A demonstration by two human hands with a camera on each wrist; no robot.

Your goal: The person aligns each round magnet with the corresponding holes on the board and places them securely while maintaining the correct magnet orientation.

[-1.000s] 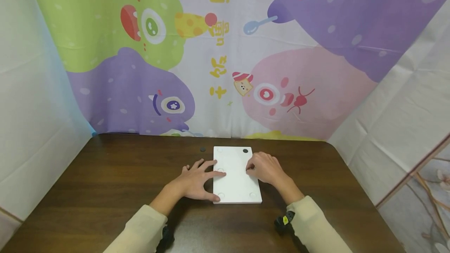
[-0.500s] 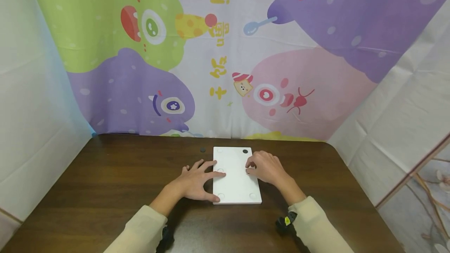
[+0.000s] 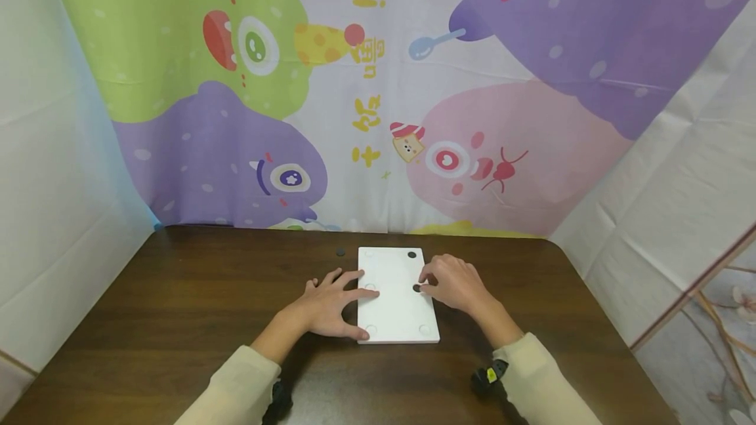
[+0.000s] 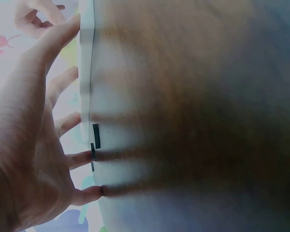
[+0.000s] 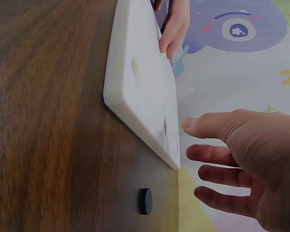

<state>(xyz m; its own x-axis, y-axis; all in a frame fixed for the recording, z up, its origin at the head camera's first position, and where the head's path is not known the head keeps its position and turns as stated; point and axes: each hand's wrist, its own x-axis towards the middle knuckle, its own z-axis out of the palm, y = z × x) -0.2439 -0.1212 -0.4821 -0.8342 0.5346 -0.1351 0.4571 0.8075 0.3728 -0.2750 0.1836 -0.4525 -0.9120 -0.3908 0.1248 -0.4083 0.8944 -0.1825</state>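
Note:
A white rectangular board (image 3: 394,310) with several shallow round recesses lies on the table. One small black disc (image 3: 411,255) sits in its far right recess, another black disc (image 3: 417,288) in the middle right one. My left hand (image 3: 328,303) spreads its fingers along the board's left side, fingertips and thumb resting on it. Beside the middle right disc is my right hand (image 3: 451,283), its thumb and index finger apart at the disc's right edge. In the right wrist view the thumb and loosely bent fingers hold nothing visible.
A loose black disc (image 3: 340,252) lies left of the board on the brown table (image 3: 201,307). Further discs (image 4: 96,136) show past the left fingers. Another disc (image 5: 145,201) lies right of the board. A cartoon-printed cloth (image 3: 378,202) hangs behind the table.
My right hand has drawn slightly to the right, its thumb and index finger parting and uncovering the disc in the middle right recess. The left hand stays in place.

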